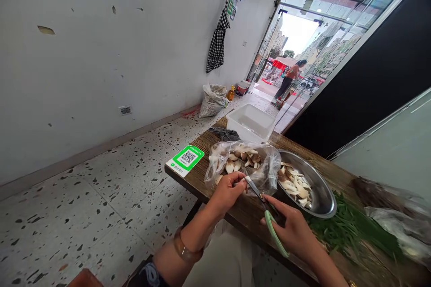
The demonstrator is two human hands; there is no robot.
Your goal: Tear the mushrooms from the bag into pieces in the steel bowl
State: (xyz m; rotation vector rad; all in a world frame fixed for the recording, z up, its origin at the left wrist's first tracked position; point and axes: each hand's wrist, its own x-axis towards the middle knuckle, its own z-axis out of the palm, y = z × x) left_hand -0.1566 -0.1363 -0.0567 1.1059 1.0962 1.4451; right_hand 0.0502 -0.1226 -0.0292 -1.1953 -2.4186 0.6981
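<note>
My right hand (291, 226) is wrapped round a pair of scissors (274, 233) with pale green handles. The blades point up and left toward my left hand (230, 190), whose fingers are pinched together. A small whitish piece of mushroom (248, 179) shows at those fingertips, beside the blade tips. Just beyond my hands lies an open clear plastic bag (269, 161) with brown-capped mushrooms (232, 167) in it. To its right stands a steel bowl (325, 193) with cut mushroom pieces (296, 184) inside.
A white plastic tub (251, 123) and a dark cloth (224, 133) sit at the table's far end. A green QR-code card (186, 160) lies on the left corner. Green leafy vegetables (340, 228) and plastic bags (397, 228) are at right. A person (291, 78) stands beyond the glass door.
</note>
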